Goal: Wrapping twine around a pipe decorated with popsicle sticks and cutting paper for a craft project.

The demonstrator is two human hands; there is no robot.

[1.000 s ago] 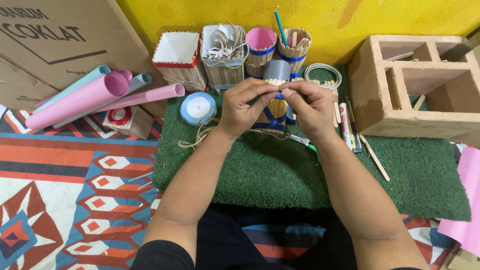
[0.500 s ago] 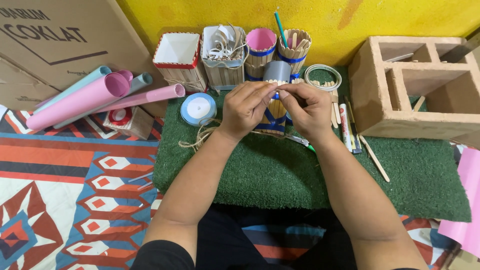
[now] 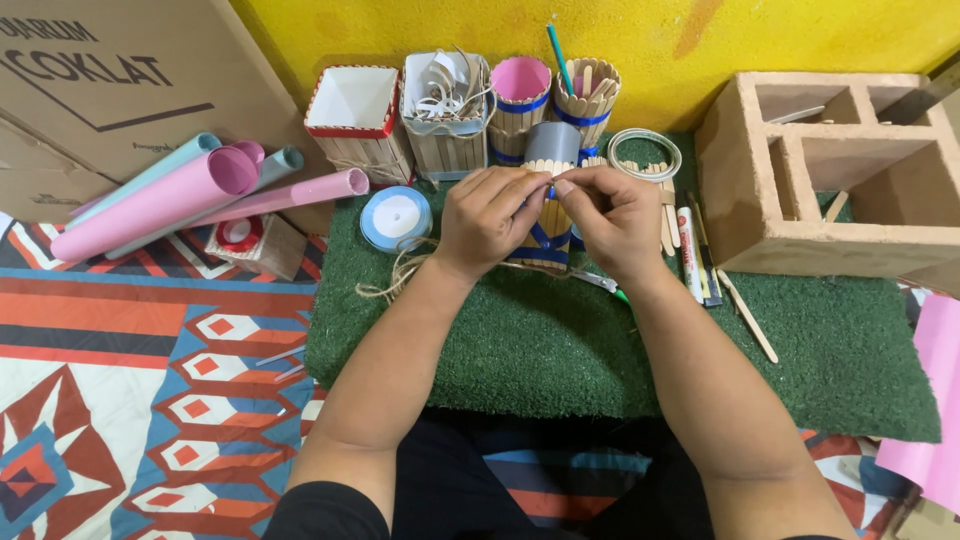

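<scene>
While both hands met over the upright cup of wooden craft sticks [image 3: 548, 232], left hand [image 3: 487, 215] & right hand [image 3: 612, 213] pinched shut on its blue ribbon band [image 3: 541, 243], prob. mid-tying; next move likely needs even tension. Pale-blue ribbon spool [image 3: 396, 217] lay just left of left hand.

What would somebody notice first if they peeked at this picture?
Probably the left hand and right hand meeting in the middle, pinching a blue ribbon around a craft-stick cup on the green turf mat. Next, the pink paper rolls on the left and the brown compartment box on the right.
</scene>
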